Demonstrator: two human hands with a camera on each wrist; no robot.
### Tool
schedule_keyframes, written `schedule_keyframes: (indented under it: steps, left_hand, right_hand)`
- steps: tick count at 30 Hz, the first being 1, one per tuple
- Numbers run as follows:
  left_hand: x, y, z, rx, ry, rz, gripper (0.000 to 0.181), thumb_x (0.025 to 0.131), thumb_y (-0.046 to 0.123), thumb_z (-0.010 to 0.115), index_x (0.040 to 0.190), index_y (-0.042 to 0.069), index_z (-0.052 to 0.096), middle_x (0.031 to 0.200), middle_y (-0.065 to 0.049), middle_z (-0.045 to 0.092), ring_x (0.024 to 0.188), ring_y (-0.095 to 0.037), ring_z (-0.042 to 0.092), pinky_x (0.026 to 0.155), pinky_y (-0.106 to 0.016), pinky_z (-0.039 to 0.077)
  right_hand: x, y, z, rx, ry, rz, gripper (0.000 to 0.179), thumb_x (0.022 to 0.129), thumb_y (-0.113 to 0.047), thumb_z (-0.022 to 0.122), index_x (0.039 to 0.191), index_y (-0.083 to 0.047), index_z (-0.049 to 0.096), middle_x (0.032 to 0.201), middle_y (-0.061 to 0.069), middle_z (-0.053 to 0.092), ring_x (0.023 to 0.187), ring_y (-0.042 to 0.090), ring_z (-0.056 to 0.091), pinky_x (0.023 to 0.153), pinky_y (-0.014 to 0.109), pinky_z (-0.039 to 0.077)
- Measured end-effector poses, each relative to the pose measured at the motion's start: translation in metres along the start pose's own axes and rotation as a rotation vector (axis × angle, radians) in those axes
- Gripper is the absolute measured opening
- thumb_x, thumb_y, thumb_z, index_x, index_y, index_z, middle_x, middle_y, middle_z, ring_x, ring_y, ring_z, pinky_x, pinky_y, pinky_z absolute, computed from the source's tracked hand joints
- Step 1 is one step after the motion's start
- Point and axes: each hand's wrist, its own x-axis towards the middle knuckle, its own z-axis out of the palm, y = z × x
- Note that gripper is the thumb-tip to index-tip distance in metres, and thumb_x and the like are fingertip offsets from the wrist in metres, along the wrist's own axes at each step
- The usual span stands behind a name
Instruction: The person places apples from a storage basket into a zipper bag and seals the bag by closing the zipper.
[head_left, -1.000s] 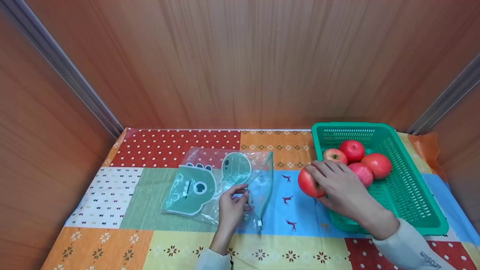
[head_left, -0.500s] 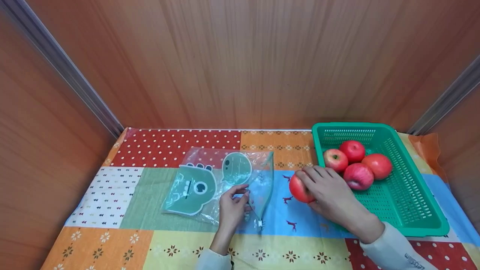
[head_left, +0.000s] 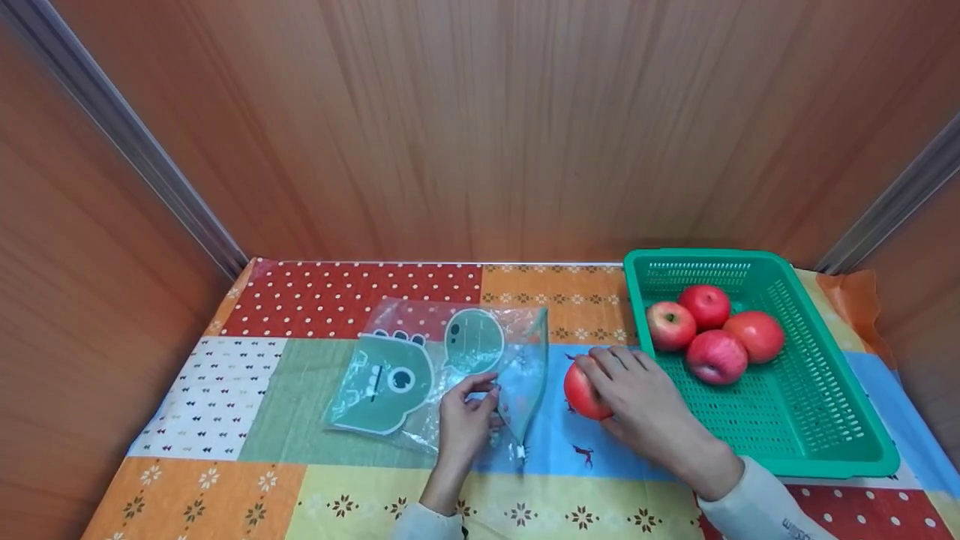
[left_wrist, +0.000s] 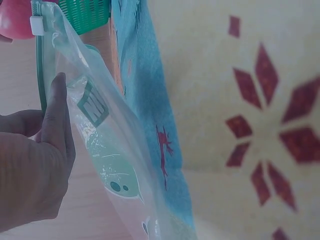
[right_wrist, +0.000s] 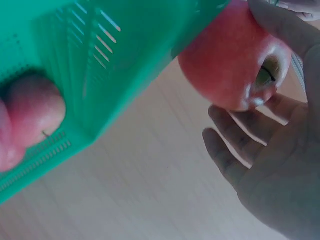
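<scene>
A clear zip bag with green dinosaur prints lies on the patchwork cloth. My left hand pinches its upper layer near the opening, lifting that edge; the left wrist view shows the thumb and fingers at the green zip strip, with a white slider above them. My right hand grips a red apple between the bag and the green basket. The right wrist view shows the stem end of this apple facing my palm. Several more apples sit together in the basket's left part.
Patchwork cloth covers the table. A wooden panel rises behind it, with more panels at both sides. An orange flap of cloth stands beside the basket at the far right.
My right hand has carried the apple left and a little toward me, away from over the basket's rim to near the bag's opening. The left hand and the bag hold still.
</scene>
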Motion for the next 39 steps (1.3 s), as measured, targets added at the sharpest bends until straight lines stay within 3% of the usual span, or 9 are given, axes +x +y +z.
schedule_keyframes:
  steps: [11,17,29,39]
  left_hand:
    - [0.000,0.000,0.000,-0.001,-0.002,-0.007,0.027,0.101,0.001,0.066,0.128,-0.005,0.070,0.108,-0.013,0.067,0.073,-0.020,0.070,0.063,-0.031,0.064]
    - [0.000,0.000,0.001,-0.008,0.000,-0.015,0.027,0.102,0.002,0.066,0.128,-0.004,0.070,0.109,-0.013,0.067,0.074,-0.020,0.070,0.063,-0.035,0.064]
    - [0.000,0.000,0.000,0.011,0.003,-0.030,0.026,0.101,-0.001,0.064,0.126,-0.002,0.072,0.107,-0.014,0.068,0.073,-0.019,0.069,0.064,-0.031,0.064]
    - [-0.002,-0.001,0.001,-0.022,0.006,-0.001,0.028,0.099,-0.002,0.066,0.126,-0.005,0.071,0.106,-0.014,0.069,0.070,-0.020,0.070,0.061,-0.034,0.064]
  right_hand:
    - [0.003,-0.013,0.003,-0.012,0.063,0.002,0.089,0.060,-0.028,0.104,0.136,-0.008,0.062,0.127,0.013,0.067,0.118,0.034,0.063,0.098,0.053,0.057]
    - [0.005,-0.024,0.006,0.020,0.014,0.034,0.089,0.063,-0.030,0.103,0.139,-0.010,0.060,0.130,0.013,0.067,0.120,0.034,0.061,0.095,0.053,0.057]
    - [0.015,-0.033,0.022,0.082,-0.039,0.098,0.086,0.069,-0.031,0.101,0.142,-0.011,0.059,0.135,0.013,0.065,0.124,0.035,0.060,0.101,0.056,0.055]
    - [0.023,-0.034,0.042,0.141,0.000,0.131,0.086,0.071,-0.030,0.100,0.144,-0.011,0.059,0.137,0.013,0.064,0.126,0.034,0.059,0.102,0.056,0.055]
